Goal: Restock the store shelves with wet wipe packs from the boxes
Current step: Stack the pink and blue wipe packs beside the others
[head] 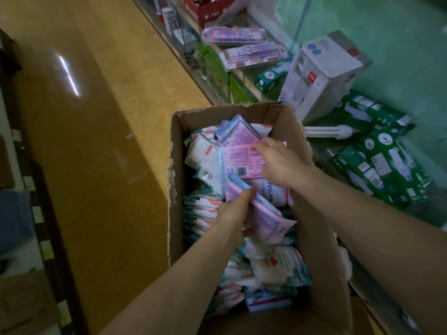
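An open cardboard box [312, 228] stands on the floor, filled with wet wipe packs in white, teal, pink and blue wrappers. My left hand [233, 215] is inside the box, closed around a small stack of pink and blue wipe packs [263, 213]. Farther in, my right hand [278, 163] rests palm down on a flat pink pack [238, 163] with a barcode, its fingers curled over the pack's far edge. More white and teal packs [271, 264] lie loose below my arms.
To the right is a low shelf [249, 79] holding purple blister packs [251, 55], green boxes [377, 165], a white carton [321, 73] and a white tube [331, 131]. Yellow-brown floor [101, 141] spreads left; a dark counter edge [48, 213] runs along the far left.
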{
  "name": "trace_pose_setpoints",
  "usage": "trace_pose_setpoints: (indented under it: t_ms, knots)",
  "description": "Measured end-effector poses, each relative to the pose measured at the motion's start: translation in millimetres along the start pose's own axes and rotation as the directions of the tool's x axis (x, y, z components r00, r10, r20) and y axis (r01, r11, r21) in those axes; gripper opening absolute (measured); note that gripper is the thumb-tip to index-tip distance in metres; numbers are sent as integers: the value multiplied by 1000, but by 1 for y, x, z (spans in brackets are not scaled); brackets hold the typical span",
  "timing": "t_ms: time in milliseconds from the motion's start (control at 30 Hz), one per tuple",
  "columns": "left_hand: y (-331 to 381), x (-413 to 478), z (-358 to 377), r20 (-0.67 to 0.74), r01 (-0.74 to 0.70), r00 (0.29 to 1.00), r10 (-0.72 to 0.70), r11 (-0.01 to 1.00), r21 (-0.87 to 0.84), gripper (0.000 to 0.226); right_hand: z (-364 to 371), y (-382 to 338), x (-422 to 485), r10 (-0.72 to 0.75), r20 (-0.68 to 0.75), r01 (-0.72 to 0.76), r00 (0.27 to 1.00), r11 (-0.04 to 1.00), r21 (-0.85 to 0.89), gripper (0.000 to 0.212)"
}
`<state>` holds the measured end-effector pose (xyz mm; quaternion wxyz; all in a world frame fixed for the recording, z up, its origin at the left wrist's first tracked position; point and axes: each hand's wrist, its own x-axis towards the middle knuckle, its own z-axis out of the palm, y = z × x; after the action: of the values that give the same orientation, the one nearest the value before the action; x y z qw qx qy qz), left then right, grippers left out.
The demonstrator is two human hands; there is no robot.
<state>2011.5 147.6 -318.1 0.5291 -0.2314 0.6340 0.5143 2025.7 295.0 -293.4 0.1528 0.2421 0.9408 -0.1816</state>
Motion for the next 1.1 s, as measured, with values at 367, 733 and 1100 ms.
trace_pose_setpoints:
  t_ms: [367, 733, 1100]
  knots:
    - [1, 8, -2, 28, 30, 999, -30, 1000, 0, 52, 8, -2, 20, 120, 68, -88, 990, 930, -357, 54]
    - [31, -51, 7, 3, -62, 998, 62, 998, 13, 37, -45, -14, -42, 54, 120, -44, 991, 995, -87, 32]
    - [93, -207, -19, -74, -329, 941, 330, 944, 27, 41, -180, -81, -128, -66, -61, 71, 996, 994, 83, 30]
